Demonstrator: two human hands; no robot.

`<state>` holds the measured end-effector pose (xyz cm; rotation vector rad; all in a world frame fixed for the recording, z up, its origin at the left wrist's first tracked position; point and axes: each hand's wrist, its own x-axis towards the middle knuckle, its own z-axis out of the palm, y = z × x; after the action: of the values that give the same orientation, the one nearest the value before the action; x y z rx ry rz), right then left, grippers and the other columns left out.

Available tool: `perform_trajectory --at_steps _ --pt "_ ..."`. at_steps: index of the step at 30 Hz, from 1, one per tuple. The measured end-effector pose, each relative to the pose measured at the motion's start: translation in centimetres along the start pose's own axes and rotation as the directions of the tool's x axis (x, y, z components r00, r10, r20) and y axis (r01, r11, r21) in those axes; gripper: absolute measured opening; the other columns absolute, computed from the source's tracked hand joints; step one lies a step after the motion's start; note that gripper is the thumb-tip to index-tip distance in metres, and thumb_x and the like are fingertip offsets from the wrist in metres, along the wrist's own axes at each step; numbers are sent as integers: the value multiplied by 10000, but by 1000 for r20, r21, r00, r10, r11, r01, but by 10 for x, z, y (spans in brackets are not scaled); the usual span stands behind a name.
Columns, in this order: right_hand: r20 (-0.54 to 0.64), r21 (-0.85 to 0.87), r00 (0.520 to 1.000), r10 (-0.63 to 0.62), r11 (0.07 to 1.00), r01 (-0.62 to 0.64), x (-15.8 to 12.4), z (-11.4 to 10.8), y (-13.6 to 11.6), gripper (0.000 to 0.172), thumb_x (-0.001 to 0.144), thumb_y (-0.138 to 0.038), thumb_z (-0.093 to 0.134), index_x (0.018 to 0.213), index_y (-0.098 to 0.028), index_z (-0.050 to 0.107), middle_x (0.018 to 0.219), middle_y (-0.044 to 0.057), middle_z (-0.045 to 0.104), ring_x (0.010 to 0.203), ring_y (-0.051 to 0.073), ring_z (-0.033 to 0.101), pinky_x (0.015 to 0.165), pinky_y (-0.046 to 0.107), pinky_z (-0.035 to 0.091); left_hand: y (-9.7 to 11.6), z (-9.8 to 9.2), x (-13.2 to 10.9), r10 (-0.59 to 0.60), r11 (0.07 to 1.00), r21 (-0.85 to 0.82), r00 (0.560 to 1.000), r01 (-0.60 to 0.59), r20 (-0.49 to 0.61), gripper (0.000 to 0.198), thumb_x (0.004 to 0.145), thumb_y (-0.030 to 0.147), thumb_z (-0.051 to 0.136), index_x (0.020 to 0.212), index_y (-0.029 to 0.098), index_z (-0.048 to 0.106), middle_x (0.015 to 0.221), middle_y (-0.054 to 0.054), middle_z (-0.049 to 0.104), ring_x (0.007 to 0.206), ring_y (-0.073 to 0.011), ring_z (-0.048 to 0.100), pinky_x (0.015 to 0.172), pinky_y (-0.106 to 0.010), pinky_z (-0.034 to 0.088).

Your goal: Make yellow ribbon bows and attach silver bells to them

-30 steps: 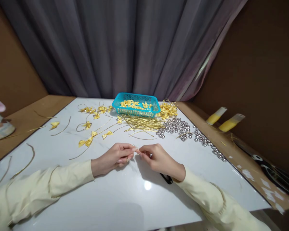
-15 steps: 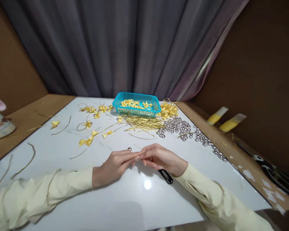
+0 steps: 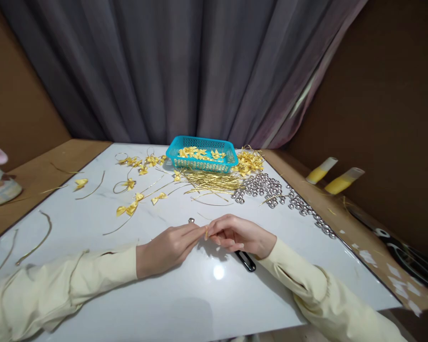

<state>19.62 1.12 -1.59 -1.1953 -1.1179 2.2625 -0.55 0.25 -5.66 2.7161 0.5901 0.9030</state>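
Over the middle of the white table, the fingertips of my left hand (image 3: 173, 249) and my right hand (image 3: 238, 233) meet. Both are closed in a pinch on a small yellow-gold piece (image 3: 206, 233); most of it is hidden, so its kind does not show. A small silver bead (image 3: 191, 220) lies just beyond my left fingers. Under my right wrist pokes out a black handle (image 3: 247, 261), the rest of that tool covered by the hand. Yellow ribbon bows (image 3: 128, 208) and a thin gold cord (image 3: 119, 227) lie beyond my left hand.
A turquoise basket (image 3: 202, 165) holding yellow bows stands at the back. Before it lies a bundle of gold cords (image 3: 214, 182), with silver beads (image 3: 262, 186) and more bows (image 3: 249, 161) to the right. Farther right are two yellow-filled tubes (image 3: 344, 181) and black scissors (image 3: 395, 242).
My left fingers have drawn closer together and turned slightly, and the small yellow-gold piece shows more clearly between the fingertips. Things on the table stay put.
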Motion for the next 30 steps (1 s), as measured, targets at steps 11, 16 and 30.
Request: perform_trajectory --at_steps 11,16,30 --pt "-44 -364 952 -304 892 268 -17 -7 -10 233 726 -244 653 933 -144 609 759 4 619 480 65 509 343 155 391 9 -9 17 -555 686 -463 815 562 167 197 852 235 534 794 136 694 723 -51 685 656 -139 591 622 -224 454" --pt "18 -581 941 -338 762 285 -16 -3 -6 324 768 -264 616 1072 -149 620 769 20 629 476 73 505 380 174 410 7 -9 23 -626 320 -690 692 649 361 243 798 334 599 735 112 673 586 -3 574 459 -62 366 441 -205 272" --pt "-71 -797 838 -541 536 278 -8 8 11 191 831 -172 518 709 -132 660 425 -30 527 371 78 460 441 182 382 10 -11 24 -641 351 -656 682 668 352 267 805 359 561 724 119 646 523 43 458 454 -62 286 431 -214 221"
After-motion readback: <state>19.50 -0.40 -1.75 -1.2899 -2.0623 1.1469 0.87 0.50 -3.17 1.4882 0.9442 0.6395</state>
